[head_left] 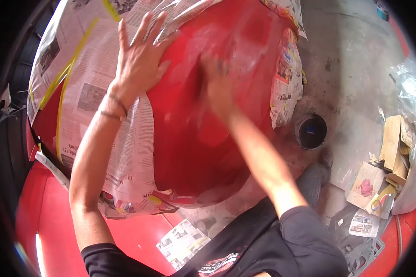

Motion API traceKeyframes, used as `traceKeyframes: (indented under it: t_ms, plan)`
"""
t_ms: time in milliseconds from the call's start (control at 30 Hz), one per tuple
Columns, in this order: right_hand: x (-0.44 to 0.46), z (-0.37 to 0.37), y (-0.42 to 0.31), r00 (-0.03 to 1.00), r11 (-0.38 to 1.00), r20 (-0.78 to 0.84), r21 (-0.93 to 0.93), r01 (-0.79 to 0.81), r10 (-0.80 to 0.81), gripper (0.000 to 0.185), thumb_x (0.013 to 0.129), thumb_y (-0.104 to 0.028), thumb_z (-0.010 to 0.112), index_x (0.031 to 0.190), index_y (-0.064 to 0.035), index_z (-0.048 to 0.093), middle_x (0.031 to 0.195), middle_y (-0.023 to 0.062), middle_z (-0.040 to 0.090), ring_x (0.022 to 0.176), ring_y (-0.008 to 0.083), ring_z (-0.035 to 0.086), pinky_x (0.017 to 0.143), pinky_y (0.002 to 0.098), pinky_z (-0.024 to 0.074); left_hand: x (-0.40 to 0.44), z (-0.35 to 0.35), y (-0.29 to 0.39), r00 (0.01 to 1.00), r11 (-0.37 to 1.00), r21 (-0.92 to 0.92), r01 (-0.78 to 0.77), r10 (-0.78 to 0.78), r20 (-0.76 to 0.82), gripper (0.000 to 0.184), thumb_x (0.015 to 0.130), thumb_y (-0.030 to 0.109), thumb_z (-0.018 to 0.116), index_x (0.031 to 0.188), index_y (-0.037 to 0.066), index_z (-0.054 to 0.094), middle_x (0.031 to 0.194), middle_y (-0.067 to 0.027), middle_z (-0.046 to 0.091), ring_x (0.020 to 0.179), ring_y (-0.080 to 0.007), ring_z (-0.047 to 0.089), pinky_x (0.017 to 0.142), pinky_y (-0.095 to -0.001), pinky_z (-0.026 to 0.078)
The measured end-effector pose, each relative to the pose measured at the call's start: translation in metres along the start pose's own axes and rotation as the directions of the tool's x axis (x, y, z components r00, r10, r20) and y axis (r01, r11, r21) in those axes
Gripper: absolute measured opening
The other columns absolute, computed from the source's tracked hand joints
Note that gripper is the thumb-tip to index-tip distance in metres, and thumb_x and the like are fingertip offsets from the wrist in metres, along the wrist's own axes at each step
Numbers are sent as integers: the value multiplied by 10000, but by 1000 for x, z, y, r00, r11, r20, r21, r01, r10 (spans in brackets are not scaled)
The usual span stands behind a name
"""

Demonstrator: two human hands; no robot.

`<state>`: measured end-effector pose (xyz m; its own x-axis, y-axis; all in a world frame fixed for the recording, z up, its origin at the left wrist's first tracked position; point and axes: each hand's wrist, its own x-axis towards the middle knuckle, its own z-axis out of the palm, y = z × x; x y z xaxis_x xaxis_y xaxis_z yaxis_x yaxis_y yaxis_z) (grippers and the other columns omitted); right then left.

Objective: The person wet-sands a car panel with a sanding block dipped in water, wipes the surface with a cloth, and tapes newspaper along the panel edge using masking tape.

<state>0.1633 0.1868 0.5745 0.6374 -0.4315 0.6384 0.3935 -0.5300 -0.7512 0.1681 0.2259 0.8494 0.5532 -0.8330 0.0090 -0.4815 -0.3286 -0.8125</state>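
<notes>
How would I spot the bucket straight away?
Find the big red panel edged with newspaper. To its right is grey floor, where the bucket sits. It is round and dark, unlike the boxy tan cardboard farther right.

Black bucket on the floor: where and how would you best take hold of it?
Probably by the right-hand rim of the bucket, coming down from above on that side. It stands upright, its round open top facing up, and bare floor lies to its right, while newspaper and the red panel crowd its left. I can't make out a handle.
</notes>
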Motion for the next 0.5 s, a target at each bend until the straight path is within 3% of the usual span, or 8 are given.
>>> traceKeyframes:
  t_ms: [67,167,233,300,333,400,467,500]
  plan:
    - [-77,-22,-79,948,961,315,-241,137,-56,655,1005,-74,500,1659,-59,474,1716,214,454,1556,444,445,1283,640,326,-41,-25,19,993,995,-5,104,-103,49,689,918,279,814,1581,315,631,1843,-62,246,1714,-351,170,1322,-759,8]
    - [-98,-11,-69,956,954,261,-224,197,-136,597,1017,-80,475,1610,-38,524,1699,226,471,1551,445,452,1267,633,360,-103,-45,47,961,988,7,153,-150,234,655,901,315,840,1531,297,665,1835,-60,246,1706,-366,173,1299,-810,65]
    - [-38,-10,-23,1000,971,-18,236,28,-25,543,1039,-99,459,1569,-29,553,1667,237,502,1534,455,466,1258,624,382,-130,-44,33,963,985,30,168,-171,209,665,913,282,831,1550,320,647,1833,-66,254,1704,-368,184,1296,-811,89]
    - [15,23,25,992,944,-37,314,-100,117,531,1021,-78,489,1543,0,547,1622,238,544,1510,461,483,1274,606,364,-143,-44,3,982,990,57,130,-137,127,632,976,170,757,1567,355,630,1821,-59,294,1689,-354,250,1291,-814,124]
    - [3,23,9,993,951,-34,293,-98,112,547,1016,-74,497,1556,11,530,1617,247,542,1501,474,486,1277,613,355,-141,-47,-18,995,992,119,52,-61,78,640,1001,47,664,1566,346,631,1810,-32,328,1671,-321,311,1305,-793,130]
    - [-34,1,-34,995,968,-35,239,-78,89,584,1007,-65,514,1583,32,497,1607,266,537,1483,498,491,1283,628,335,-141,-52,-58,993,986,168,2,-21,117,702,983,-55,600,1568,332,631,1809,-4,338,1675,-275,315,1329,-754,135]
    - [-116,-26,-114,981,995,181,81,54,-68,624,1035,-123,513,1636,35,454,1639,322,465,1530,540,400,1279,698,302,-149,-39,-97,993,995,83,-63,53,110,740,962,-98,578,1571,318,627,1819,0,324,1686,-260,289,1350,-711,146]
    - [-175,-16,-140,933,970,303,-81,227,-193,601,1012,-89,546,1601,23,509,1655,279,472,1554,508,391,1275,695,324,-153,-35,-107,994,998,-10,-65,65,91,700,969,-93,583,1551,291,650,1802,-9,370,1679,-257,309,1362,-673,158]
